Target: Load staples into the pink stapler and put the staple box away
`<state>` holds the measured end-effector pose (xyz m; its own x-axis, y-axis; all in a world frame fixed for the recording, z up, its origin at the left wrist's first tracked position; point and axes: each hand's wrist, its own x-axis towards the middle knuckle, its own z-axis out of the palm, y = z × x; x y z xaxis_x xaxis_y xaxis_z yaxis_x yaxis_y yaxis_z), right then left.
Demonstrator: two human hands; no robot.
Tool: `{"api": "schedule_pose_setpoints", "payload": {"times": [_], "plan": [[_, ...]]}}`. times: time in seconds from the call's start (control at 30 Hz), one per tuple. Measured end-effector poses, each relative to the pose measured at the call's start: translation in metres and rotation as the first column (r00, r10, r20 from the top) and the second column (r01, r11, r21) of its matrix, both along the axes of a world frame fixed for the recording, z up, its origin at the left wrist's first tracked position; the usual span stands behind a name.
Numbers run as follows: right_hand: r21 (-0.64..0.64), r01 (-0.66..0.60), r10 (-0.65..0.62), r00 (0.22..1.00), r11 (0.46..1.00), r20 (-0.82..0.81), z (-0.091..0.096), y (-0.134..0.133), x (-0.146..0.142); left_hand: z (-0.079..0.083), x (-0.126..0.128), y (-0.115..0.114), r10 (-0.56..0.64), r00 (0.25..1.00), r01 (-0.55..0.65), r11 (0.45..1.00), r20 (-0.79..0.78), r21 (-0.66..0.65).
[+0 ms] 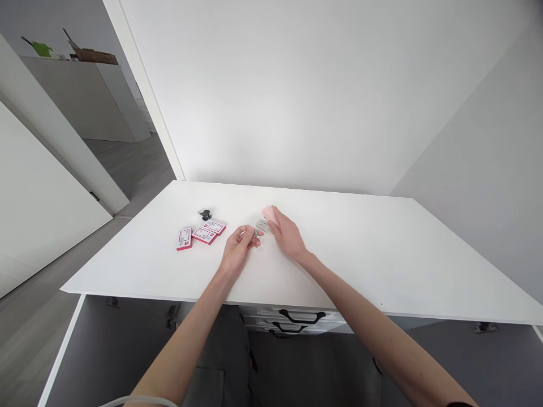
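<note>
Near the middle of the white tabletop (339, 243), my left hand (237, 247) pinches a small grey piece (255, 232) between thumb and fingers; it is too small to name. Just to its right, my right hand (289, 234) is closed around a smooth pink object (268, 213), mostly hidden by the fingers. A small pale packet with dark print (262, 224) lies between the hands, close to the right fingertips. Left of my hands rest several small red-and-white boxes (205, 235), two of them touching. Behind them sits a black binder clip (206, 215).
A white wall (297, 102) rises behind the tabletop. Below the front edge are drawers with black handles (302, 316). At the left, a doorway shows a cabinet (80, 102) bearing a green item (41, 49) and a brown item (97, 55).
</note>
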<state>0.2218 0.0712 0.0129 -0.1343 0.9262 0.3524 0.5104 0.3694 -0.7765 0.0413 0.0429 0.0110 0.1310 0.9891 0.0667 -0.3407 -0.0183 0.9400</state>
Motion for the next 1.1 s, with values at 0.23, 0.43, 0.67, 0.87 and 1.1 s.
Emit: {"api": "schedule_pose_setpoints", "payload": {"times": [0.23, 0.43, 0.67, 0.87, 1.1], "plan": [[-0.101, -0.053, 0.064, 0.992, 0.994, 0.109, -0.002, 0.046, -0.063, -0.003, -0.007, 0.0, 0.2, 0.941, -0.18, 0.979, 0.274, -0.097], [-0.137, -0.127, 0.128, 0.992, 0.982, -0.007, 0.008, 0.072, -0.1, -0.007, -0.012, 0.002, 0.275, 0.909, -0.249, 0.961, 0.314, -0.121], [0.031, -0.176, 0.177, 0.937, 0.984, -0.302, 0.017, 0.029, -0.062, -0.006, -0.006, 0.0, 0.279, 0.91, -0.246, 0.959, 0.306, -0.142], [0.172, -0.252, 0.284, 0.937, 0.952, -0.204, 0.017, -0.011, -0.033, -0.004, -0.003, -0.002, 0.231, 0.962, -0.225, 0.973, 0.146, -0.06], [0.227, -0.212, 0.236, 0.968, 0.95, -0.083, 0.016, -0.019, -0.022, -0.001, 0.003, -0.008, 0.18, 0.984, -0.18, 0.984, -0.018, -0.004]]}}
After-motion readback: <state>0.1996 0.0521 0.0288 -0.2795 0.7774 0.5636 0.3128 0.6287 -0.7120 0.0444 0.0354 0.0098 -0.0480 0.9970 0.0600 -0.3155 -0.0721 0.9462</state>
